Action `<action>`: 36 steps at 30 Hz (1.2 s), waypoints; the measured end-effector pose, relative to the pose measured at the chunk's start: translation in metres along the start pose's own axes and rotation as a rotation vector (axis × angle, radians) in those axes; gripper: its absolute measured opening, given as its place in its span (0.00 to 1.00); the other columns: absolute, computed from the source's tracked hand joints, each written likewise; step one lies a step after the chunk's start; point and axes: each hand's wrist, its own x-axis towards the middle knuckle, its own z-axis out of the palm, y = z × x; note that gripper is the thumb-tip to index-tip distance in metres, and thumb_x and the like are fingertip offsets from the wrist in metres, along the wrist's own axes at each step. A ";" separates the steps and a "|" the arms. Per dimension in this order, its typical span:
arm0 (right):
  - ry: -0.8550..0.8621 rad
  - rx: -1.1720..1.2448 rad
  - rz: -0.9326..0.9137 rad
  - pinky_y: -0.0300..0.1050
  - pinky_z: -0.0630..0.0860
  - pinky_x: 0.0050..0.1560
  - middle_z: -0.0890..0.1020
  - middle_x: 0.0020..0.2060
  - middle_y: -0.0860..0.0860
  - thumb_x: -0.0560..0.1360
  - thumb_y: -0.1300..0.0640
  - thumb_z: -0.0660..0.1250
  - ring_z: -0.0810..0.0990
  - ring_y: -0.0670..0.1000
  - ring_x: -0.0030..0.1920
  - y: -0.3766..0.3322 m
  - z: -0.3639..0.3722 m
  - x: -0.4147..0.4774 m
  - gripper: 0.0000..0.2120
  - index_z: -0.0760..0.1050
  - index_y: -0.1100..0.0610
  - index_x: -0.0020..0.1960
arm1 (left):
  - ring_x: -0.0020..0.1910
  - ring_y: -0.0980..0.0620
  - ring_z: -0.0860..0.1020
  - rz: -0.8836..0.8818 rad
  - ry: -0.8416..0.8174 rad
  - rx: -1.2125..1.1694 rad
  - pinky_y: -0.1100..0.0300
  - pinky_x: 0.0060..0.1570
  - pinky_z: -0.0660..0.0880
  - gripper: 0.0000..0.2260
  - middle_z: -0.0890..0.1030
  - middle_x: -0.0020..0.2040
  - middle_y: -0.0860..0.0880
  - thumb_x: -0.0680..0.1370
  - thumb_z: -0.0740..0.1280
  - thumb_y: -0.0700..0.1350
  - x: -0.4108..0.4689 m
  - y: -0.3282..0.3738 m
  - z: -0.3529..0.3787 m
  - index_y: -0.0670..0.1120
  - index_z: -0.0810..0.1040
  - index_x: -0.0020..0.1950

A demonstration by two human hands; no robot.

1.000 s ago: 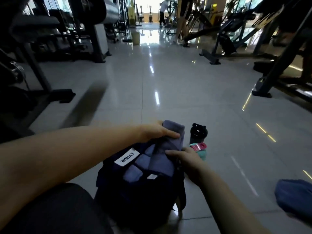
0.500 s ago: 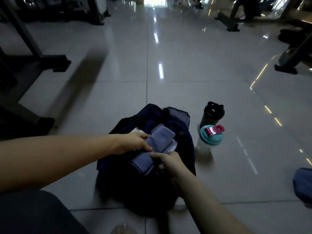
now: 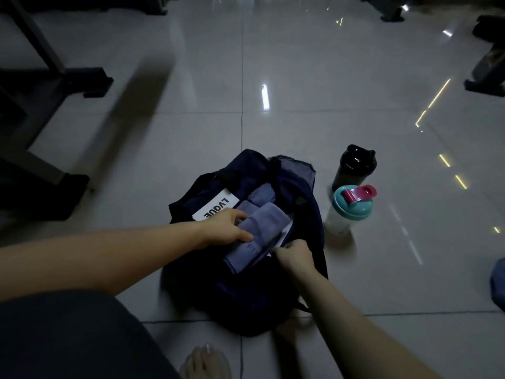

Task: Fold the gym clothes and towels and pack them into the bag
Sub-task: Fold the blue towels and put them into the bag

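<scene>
A dark navy bag (image 3: 246, 299) stands open on the tiled floor in front of me, with a white label reading LVQUE (image 3: 216, 208) at its mouth. A folded grey-blue towel (image 3: 254, 236) lies slanted in the opening, over other folded blue cloth (image 3: 262, 195). My left hand (image 3: 225, 228) grips the towel's left side, thumb on top. My right hand (image 3: 293, 255) is curled at the bag's right rim, pinching the edge of the opening beside the towel.
Two shaker bottles stand right of the bag: a black one (image 3: 354, 166) and a clear one with a teal lid and pink cap (image 3: 348, 210). A blue cloth (image 3: 498, 283) lies at the right edge. Dark machine frames (image 3: 52, 77) stand left. My bare foot (image 3: 205, 363) is below.
The camera has tilted down toward the bag. The towel has gone lower into the bag's mouth. My right hand moved from the towel's end to the bag's right rim.
</scene>
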 end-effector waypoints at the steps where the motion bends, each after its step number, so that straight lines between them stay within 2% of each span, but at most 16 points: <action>1: -0.012 0.020 0.008 0.45 0.70 0.34 0.74 0.28 0.52 0.71 0.57 0.70 0.75 0.54 0.31 0.004 -0.001 0.001 0.12 0.71 0.56 0.33 | 0.52 0.50 0.83 0.003 -0.001 -0.008 0.47 0.59 0.80 0.23 0.84 0.53 0.48 0.69 0.76 0.50 0.000 0.000 0.000 0.48 0.80 0.63; 6: -0.024 0.105 0.054 0.47 0.66 0.33 0.71 0.28 0.54 0.68 0.58 0.73 0.71 0.52 0.30 0.026 -0.018 -0.009 0.11 0.70 0.54 0.34 | 0.56 0.49 0.81 0.007 -0.058 -0.044 0.52 0.61 0.78 0.20 0.82 0.54 0.49 0.75 0.76 0.48 0.005 0.013 0.004 0.52 0.75 0.65; 9: -0.025 0.109 0.032 0.47 0.65 0.33 0.70 0.27 0.53 0.69 0.57 0.73 0.70 0.52 0.30 0.029 -0.021 -0.013 0.14 0.69 0.53 0.32 | 0.55 0.50 0.78 0.021 -0.066 0.121 0.58 0.54 0.74 0.23 0.79 0.57 0.48 0.77 0.74 0.49 0.005 0.014 0.022 0.48 0.73 0.70; 11: -0.020 0.103 0.012 0.48 0.66 0.33 0.69 0.27 0.54 0.68 0.55 0.73 0.70 0.52 0.30 0.031 -0.019 -0.013 0.13 0.69 0.53 0.32 | 0.51 0.49 0.79 0.050 -0.033 0.208 0.56 0.51 0.75 0.23 0.80 0.58 0.44 0.77 0.74 0.50 0.004 0.009 0.033 0.46 0.73 0.69; 12: -0.018 0.099 0.002 0.48 0.65 0.33 0.69 0.27 0.53 0.68 0.55 0.73 0.69 0.52 0.30 0.032 -0.017 -0.013 0.14 0.68 0.53 0.32 | 0.52 0.47 0.80 0.070 -0.005 0.244 0.54 0.52 0.76 0.23 0.81 0.59 0.44 0.76 0.73 0.51 0.001 0.006 0.035 0.46 0.73 0.69; 15: -0.027 0.092 -0.002 0.48 0.66 0.33 0.69 0.27 0.53 0.69 0.56 0.73 0.70 0.53 0.30 0.035 -0.011 -0.010 0.13 0.69 0.53 0.32 | 0.59 0.44 0.79 0.123 0.062 0.463 0.50 0.57 0.77 0.26 0.80 0.62 0.47 0.76 0.71 0.58 -0.009 -0.003 0.038 0.50 0.71 0.71; 17: -0.038 0.080 0.001 0.48 0.68 0.33 0.71 0.28 0.54 0.69 0.56 0.72 0.72 0.53 0.30 0.034 -0.007 -0.009 0.11 0.71 0.53 0.33 | 0.57 0.43 0.79 0.172 0.105 0.689 0.50 0.51 0.77 0.25 0.81 0.59 0.47 0.77 0.68 0.61 -0.016 -0.011 0.044 0.51 0.71 0.70; 19: -0.045 0.063 0.000 0.48 0.69 0.33 0.72 0.28 0.54 0.69 0.55 0.72 0.73 0.54 0.30 0.032 -0.003 -0.009 0.10 0.72 0.53 0.33 | 0.53 0.42 0.79 0.265 0.219 0.888 0.51 0.46 0.74 0.23 0.81 0.55 0.46 0.78 0.65 0.62 -0.021 -0.016 0.052 0.49 0.71 0.67; 21: -0.053 0.059 -0.005 0.49 0.68 0.33 0.72 0.28 0.54 0.69 0.56 0.71 0.73 0.53 0.30 0.031 -0.002 -0.009 0.10 0.72 0.53 0.33 | 0.51 0.43 0.78 0.369 0.320 1.044 0.51 0.45 0.72 0.28 0.79 0.54 0.45 0.76 0.69 0.62 -0.022 -0.018 0.053 0.47 0.71 0.70; 23: -0.060 0.065 -0.012 0.49 0.68 0.34 0.72 0.29 0.54 0.69 0.56 0.71 0.73 0.54 0.31 0.030 -0.004 -0.009 0.09 0.72 0.53 0.34 | 0.50 0.43 0.78 0.545 0.376 1.138 0.51 0.46 0.73 0.31 0.78 0.54 0.44 0.73 0.72 0.59 -0.017 -0.020 0.052 0.45 0.72 0.71; 24: -0.064 0.065 -0.018 0.49 0.69 0.34 0.72 0.29 0.54 0.69 0.56 0.71 0.73 0.54 0.31 0.029 -0.005 -0.010 0.09 0.72 0.53 0.34 | 0.53 0.43 0.78 0.656 0.373 1.157 0.50 0.48 0.75 0.30 0.78 0.58 0.43 0.75 0.71 0.56 -0.014 -0.022 0.051 0.45 0.71 0.72; 26: -0.070 0.065 -0.024 0.49 0.69 0.34 0.72 0.29 0.54 0.71 0.57 0.71 0.72 0.53 0.31 0.030 -0.006 -0.013 0.09 0.72 0.54 0.34 | 0.67 0.41 0.74 0.809 0.313 1.186 0.46 0.63 0.74 0.26 0.73 0.72 0.40 0.80 0.62 0.50 -0.009 -0.027 0.049 0.43 0.68 0.76; 28: -0.056 0.059 -0.018 0.48 0.69 0.34 0.72 0.28 0.53 0.72 0.57 0.72 0.72 0.53 0.30 0.031 -0.006 -0.014 0.11 0.73 0.54 0.34 | 0.79 0.42 0.60 0.804 0.199 1.219 0.46 0.78 0.58 0.27 0.60 0.81 0.40 0.83 0.55 0.48 -0.007 -0.032 0.049 0.41 0.58 0.81; 29: -0.053 0.054 -0.016 0.48 0.69 0.34 0.73 0.28 0.53 0.72 0.57 0.72 0.73 0.53 0.30 0.032 -0.006 -0.015 0.11 0.74 0.54 0.34 | 0.81 0.43 0.54 0.763 0.134 1.222 0.47 0.79 0.50 0.27 0.54 0.82 0.41 0.84 0.53 0.49 -0.007 -0.034 0.049 0.41 0.54 0.82; 31: -0.064 0.037 -0.018 0.48 0.71 0.34 0.75 0.29 0.53 0.72 0.56 0.72 0.74 0.53 0.31 0.031 -0.006 -0.018 0.10 0.75 0.54 0.35 | 0.82 0.46 0.47 0.692 0.040 1.199 0.50 0.79 0.42 0.28 0.47 0.83 0.42 0.86 0.49 0.51 -0.008 -0.036 0.047 0.42 0.47 0.83; 36: -0.085 -0.022 -0.023 0.44 0.68 0.30 0.74 0.26 0.52 0.72 0.60 0.72 0.73 0.52 0.28 0.027 -0.016 -0.022 0.11 0.74 0.55 0.33 | 0.82 0.48 0.44 0.640 -0.048 1.240 0.49 0.80 0.43 0.28 0.45 0.83 0.44 0.86 0.46 0.55 -0.006 -0.039 0.045 0.44 0.44 0.83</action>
